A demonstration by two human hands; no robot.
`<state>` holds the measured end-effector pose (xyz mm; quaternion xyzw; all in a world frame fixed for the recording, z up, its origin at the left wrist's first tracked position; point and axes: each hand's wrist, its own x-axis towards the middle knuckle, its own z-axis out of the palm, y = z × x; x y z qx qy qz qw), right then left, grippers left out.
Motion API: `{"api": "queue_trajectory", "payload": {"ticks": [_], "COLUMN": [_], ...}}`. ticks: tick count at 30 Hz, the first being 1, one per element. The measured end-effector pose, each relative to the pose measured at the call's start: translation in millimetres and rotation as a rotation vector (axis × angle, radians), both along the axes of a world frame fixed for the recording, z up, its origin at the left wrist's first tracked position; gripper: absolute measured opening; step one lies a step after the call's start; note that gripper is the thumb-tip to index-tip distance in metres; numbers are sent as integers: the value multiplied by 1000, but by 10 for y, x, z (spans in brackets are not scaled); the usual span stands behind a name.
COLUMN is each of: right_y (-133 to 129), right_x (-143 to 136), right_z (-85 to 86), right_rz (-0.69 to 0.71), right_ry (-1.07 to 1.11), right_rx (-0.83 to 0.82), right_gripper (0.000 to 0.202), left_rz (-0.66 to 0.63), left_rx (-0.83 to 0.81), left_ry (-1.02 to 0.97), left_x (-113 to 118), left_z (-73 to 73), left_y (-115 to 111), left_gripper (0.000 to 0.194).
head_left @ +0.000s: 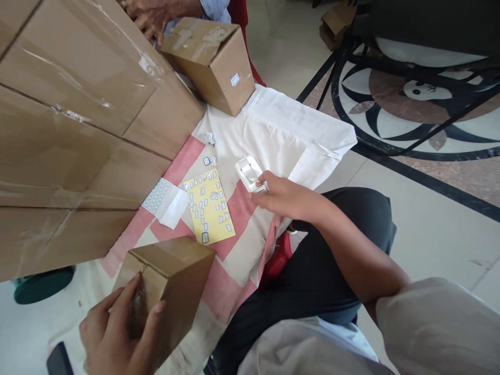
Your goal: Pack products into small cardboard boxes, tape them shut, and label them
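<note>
My left hand (113,328) grips one end of a small brown cardboard box (183,291), with fingers on its taped edge and the thumb on a side. The box stands tilted in view at the near left of the cloth. In my right hand (283,195) is a white tape dispenser (250,172), pinched by its near end just above the cloth. Between the hands lies a yellow sheet (211,208) scattered with small blue-edged labels. Beside it rests a white label sheet (160,195), partly folded over.
Large stacked cartons (86,130) wall off the left side. Beyond them another person's hand (146,21) is near a labelled box (222,62). Crumpled paper (210,138) lies on the pink and white cloth (269,135). A dark phone-like object (59,359) sits at lower left.
</note>
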<state>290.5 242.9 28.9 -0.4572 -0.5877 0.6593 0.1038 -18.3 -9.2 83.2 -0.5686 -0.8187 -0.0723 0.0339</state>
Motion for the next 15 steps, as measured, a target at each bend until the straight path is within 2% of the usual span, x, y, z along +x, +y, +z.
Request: {"api": "queue_trajectory", "payload": {"ticks": [2,4,7,10,15], "right_y": [-45,-58,-30,23,113], "right_x": [-10,-19,-17,7,57], "right_z": [-10,0,51,94,45], "right_rz": [-33,-51,-68,-46,-22], "right_ry": [-41,-38,4,65,142], "right_rx": [96,89,-13,-146,-255], "right_gripper": [43,44,38,31,21], "left_rz": [17,35,51,1,-78], "left_rx": [-11,-6,22,73,145], "left_ry": [17,20,31,57,74], "left_x": [24,34,6,-54,-106], "left_z": [8,3,-35,-97,-153], "left_y": [12,18,20,27,48], "left_gripper": [65,65,65,66,67]}}
